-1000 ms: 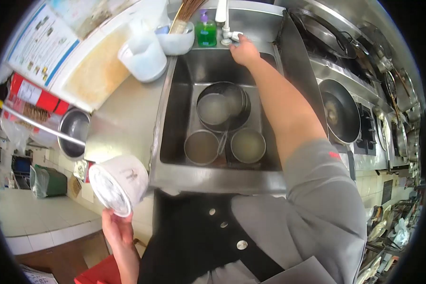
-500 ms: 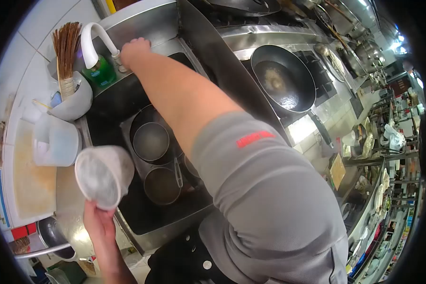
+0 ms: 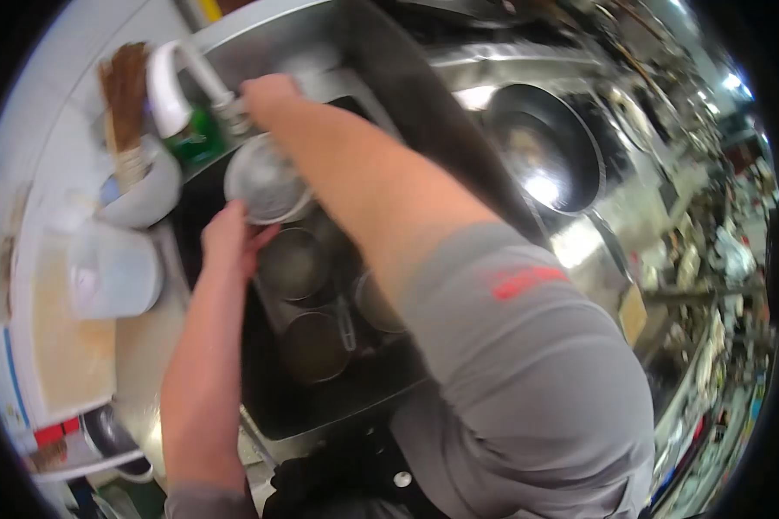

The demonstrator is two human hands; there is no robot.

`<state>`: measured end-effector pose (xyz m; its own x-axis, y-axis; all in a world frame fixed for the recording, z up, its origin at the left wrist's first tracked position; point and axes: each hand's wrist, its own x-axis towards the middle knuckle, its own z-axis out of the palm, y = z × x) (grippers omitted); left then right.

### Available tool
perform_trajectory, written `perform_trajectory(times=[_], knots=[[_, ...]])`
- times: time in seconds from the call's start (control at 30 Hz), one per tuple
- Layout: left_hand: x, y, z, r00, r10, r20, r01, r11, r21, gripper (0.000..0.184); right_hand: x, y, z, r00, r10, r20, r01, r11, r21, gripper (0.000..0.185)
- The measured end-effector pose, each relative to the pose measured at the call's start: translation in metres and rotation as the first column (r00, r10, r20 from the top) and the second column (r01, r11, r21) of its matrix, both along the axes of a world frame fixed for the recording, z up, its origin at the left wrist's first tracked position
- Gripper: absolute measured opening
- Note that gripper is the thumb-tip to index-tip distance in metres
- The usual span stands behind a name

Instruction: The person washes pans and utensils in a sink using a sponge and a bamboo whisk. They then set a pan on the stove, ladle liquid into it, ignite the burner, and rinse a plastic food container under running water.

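My left hand (image 3: 232, 235) grips the rim of a round whitish tub (image 3: 268, 177), holding it over the sink (image 3: 337, 411) just below the tap. The tub's inside looks grey and blurred, so I cannot tell what is in it. At the base of the white curved tap (image 3: 170, 91), my right hand (image 3: 270, 92) has its fingers curled round the fitting; the fingertips are partly hidden. Inside the dark sink lie a small round pan (image 3: 294, 264), another round pan (image 3: 314, 346) and a third one (image 3: 381, 303) partly behind my right arm.
Left of the sink stand a clear plastic container (image 3: 117, 272), a white bowl (image 3: 147, 195) holding a bamboo brush (image 3: 125, 95), and a green bottle (image 3: 195, 138). A black frying pan (image 3: 545, 147) sits on the stove at right, beyond the sink's high metal side.
My left hand has carried the tub from the sink's left edge up and right, over the sink near the tap. My right hand remains at the tap. The view has shifted slightly.
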<state>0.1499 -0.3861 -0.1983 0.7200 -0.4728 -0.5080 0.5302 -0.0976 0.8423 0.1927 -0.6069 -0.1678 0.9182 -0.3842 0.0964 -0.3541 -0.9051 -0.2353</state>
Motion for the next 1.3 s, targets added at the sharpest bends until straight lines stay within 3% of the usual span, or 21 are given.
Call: perform_trajectory(times=[0.07, 0.4, 0.5, 0.57, 0.67, 0.77, 0.87, 0.97, 1.07, 1.17, 1.27, 1.3], knots=[[0.004, -0.007, -0.005, 0.999, -0.008, -0.052, 0.008, 1.000, 0.013, 0.037, 0.001, 0.001, 0.001, 0.999, -0.018, 0.050, 0.019, 1.000, -0.021, 0.023], [0.006, -0.022, 0.003, 0.999, 0.033, -0.030, -0.032, 0.999, 0.025, 0.031, -0.005, 0.009, 0.009, 0.997, -0.065, -0.046, 0.065, 0.998, -0.012, 0.028], [0.011, -0.022, -0.005, 0.995, 0.095, -0.022, -0.093, 0.994, 0.059, 0.034, -0.019, 0.034, -0.009, 0.973, -0.195, 0.124, 0.179, 0.976, 0.127, 0.034], [0.020, -0.024, -0.015, 0.993, 0.119, -0.019, -0.118, 0.991, 0.057, 0.033, -0.041, 0.054, -0.017, 0.974, -0.142, 0.177, 0.099, 0.968, 0.233, 0.044], [0.020, -0.019, -0.008, 0.996, 0.087, 0.006, -0.087, 0.991, 0.098, 0.031, -0.069, 0.063, -0.049, 0.918, 0.184, 0.351, -0.163, 0.983, -0.090, 0.050], [0.010, -0.016, -0.006, 0.992, 0.119, 0.045, -0.124, 0.984, 0.131, 0.029, -0.078, 0.067, -0.051, 0.941, 0.158, 0.299, -0.150, 0.987, -0.050, 0.049], [0.005, -0.016, -0.004, 0.993, 0.089, 0.079, -0.096, 0.991, 0.089, 0.030, -0.070, 0.090, -0.048, 0.919, 0.371, 0.134, -0.332, 0.911, -0.244, 0.050], [0.011, 0.001, -0.001, 0.994, 0.094, 0.061, -0.100, 0.990, 0.095, 0.031, -0.074, 0.092, -0.027, 0.914, 0.390, 0.107, -0.379, 0.919, -0.111, 0.057], [0.015, 0.005, 0.000, 0.987, 0.148, 0.063, -0.153, 0.984, 0.088, 0.030, -0.065, 0.094, -0.027, 0.968, 0.152, 0.200, -0.140, 0.987, -0.077, 0.053], [0.020, 0.013, 0.003, 0.983, 0.174, 0.057, -0.173, 0.985, -0.028, 0.028, -0.071, 0.110, -0.032, 0.772, 0.543, 0.330, -0.437, 0.831, -0.344, 0.048], [0.024, 0.015, 0.009, 0.977, 0.209, 0.039, -0.207, 0.976, -0.061, 0.027, -0.059, 0.088, -0.010, 0.938, 0.225, 0.263, -0.241, 0.970, 0.029, 0.034], [0.020, 0.014, 0.015, 0.974, 0.219, 0.052, -0.218, 0.976, -0.029, 0.025, -0.063, 0.095, -0.011, 0.881, 0.173, 0.440, -0.134, 0.984, -0.118, 0.025]])
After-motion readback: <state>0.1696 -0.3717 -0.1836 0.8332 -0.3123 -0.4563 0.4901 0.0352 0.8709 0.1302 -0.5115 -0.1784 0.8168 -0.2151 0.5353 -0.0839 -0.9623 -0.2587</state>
